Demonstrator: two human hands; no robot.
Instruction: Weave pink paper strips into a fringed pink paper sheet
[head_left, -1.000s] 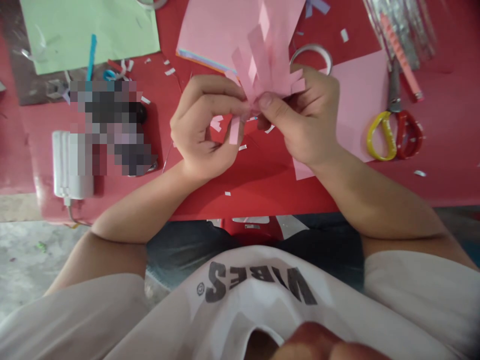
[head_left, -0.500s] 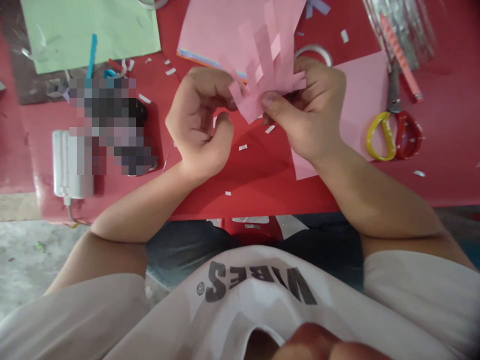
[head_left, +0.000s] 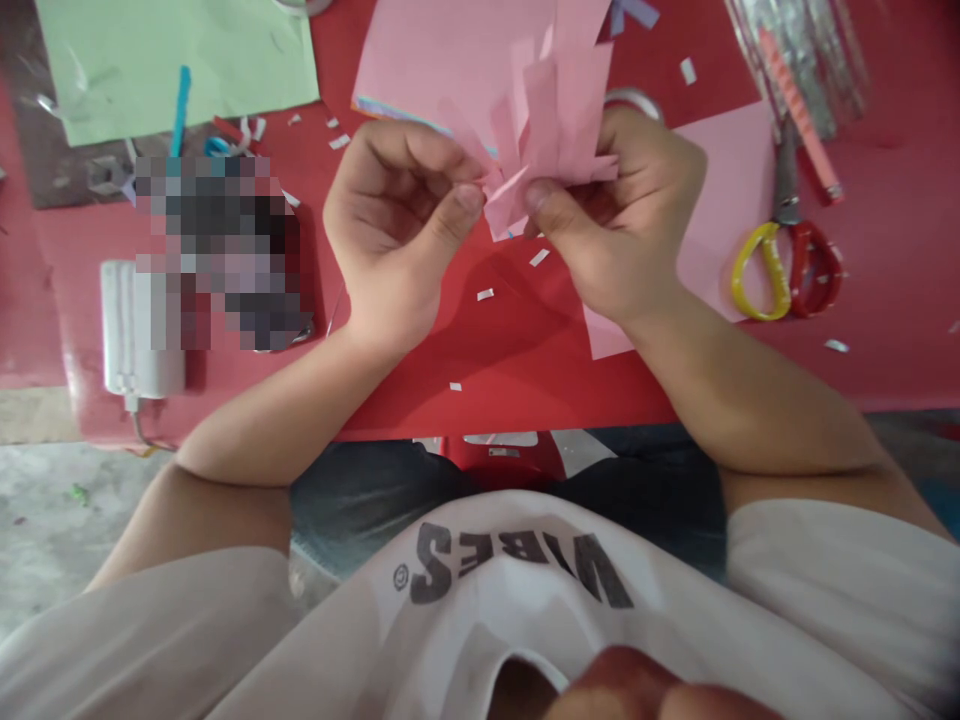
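Observation:
A pink paper cut into a fringe of strips (head_left: 551,110) is held above the red table. My right hand (head_left: 626,215) pinches its lower part between thumb and fingers, with the strips fanning upward. On the other side, my left hand (head_left: 409,225) has its thumb and fingertips closed at the left end of the fringed paper, on a folded strip. Behind the fringe lies a stack of coloured paper (head_left: 435,60) with a pink sheet on top. Under my right wrist is another pink sheet (head_left: 724,190).
Scissors (head_left: 787,250) with yellow and red handles lie at right, beside a pink cutter-like stick (head_left: 802,115) and silvery plastic (head_left: 825,60). A tape roll (head_left: 637,100) sits behind my right hand. At left are a white power bank (head_left: 142,330) and a green sheet (head_left: 180,60). Paper scraps dot the table.
My left thumb has moved up and closed against the fingers at the paper's left end. The fringe has turned slightly, its strips now leaning more to the right.

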